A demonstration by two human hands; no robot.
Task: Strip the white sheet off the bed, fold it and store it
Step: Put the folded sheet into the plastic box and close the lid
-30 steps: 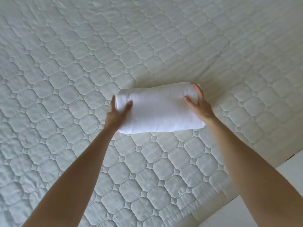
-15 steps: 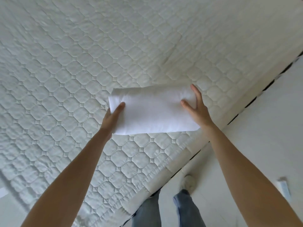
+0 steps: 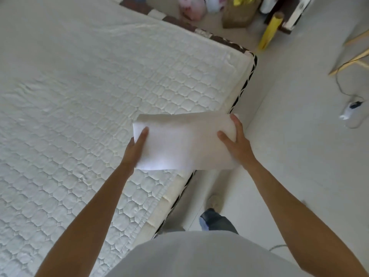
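We hold the folded white sheet (image 3: pixel 185 141) between both hands, lifted above the right edge of the bed (image 3: pixel 95 108), with its right end out over the floor (image 3: pixel 295 148); our left hand (image 3: pixel 135 149) grips the sheet's left end, the thumb lying on top and the other fingers hidden underneath, so we cannot tell how they lie; our right hand (image 3: pixel 237 145) grips the right end, the thumb pressed flat on the top face and the fingers curled round the far right edge. The sheet is a thick, oblong bundle, its long side running left to right, its near left corner hanging a little lower. The bed shows a bare quilted mattress cover with a dark patterned border along its right side and far end; beside the bed, near us, we see a shoe (image 3: pixel 214 201) and a jeans leg (image 3: pixel 217 220) on the floor. Far right stand a yellow roll (image 3: pixel 270 31), a brown paper bag (image 3: pixel 238 14) and some pink and white bags (image 3: pixel 191 8); to the right a white power strip (image 3: pixel 351 108) with its cable lies on the floor.
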